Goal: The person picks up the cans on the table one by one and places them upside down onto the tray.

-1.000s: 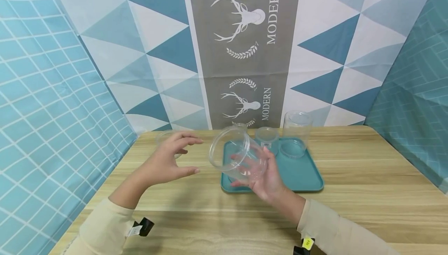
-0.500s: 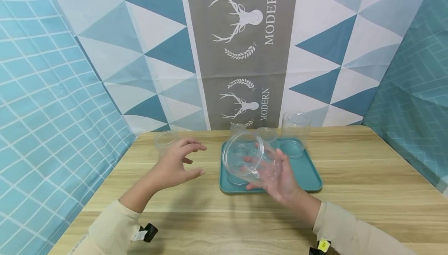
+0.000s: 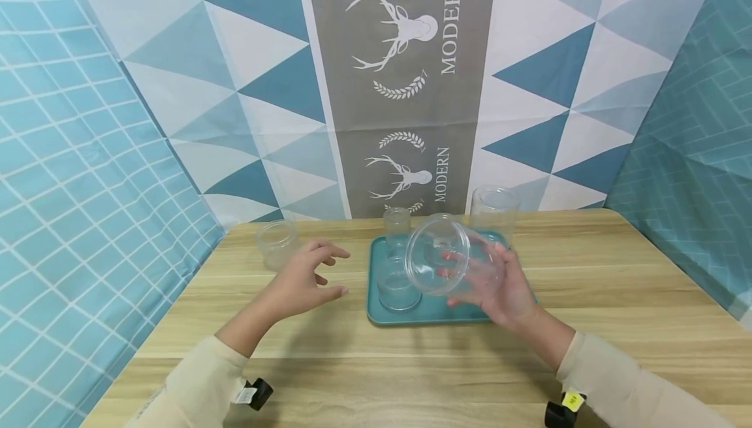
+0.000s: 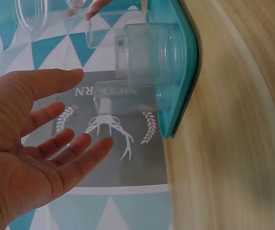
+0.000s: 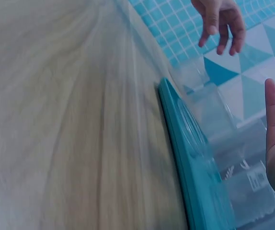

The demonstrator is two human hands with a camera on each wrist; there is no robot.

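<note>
My right hand (image 3: 508, 288) holds a large clear jar (image 3: 423, 261) in the air above the teal tray (image 3: 373, 314). The jar lies tilted, its round mouth facing left, with fingers and thumb spread round its base end. To the left, my left hand (image 3: 305, 281) hovers over the table, fingers loosely bent and nothing in them. On the tray stand a short wide clear jar (image 3: 399, 288), a narrow one (image 3: 397, 226) behind it and a tall one (image 3: 495, 209) at the back right. The held jar largely hides another, labelled clear jar (image 5: 255, 189).
A further clear jar (image 3: 277, 245) stands on the wooden table (image 3: 399, 376), left of the tray and just beyond my left hand. Patterned cloth (image 3: 405, 108) hangs behind the table, and blue tiled cloth (image 3: 88, 173) at the left.
My right hand has carried the large jar rightward across the tray, uncovering the short wide jar and the narrow one. The left hand has drifted slightly right and stays free of objects.
</note>
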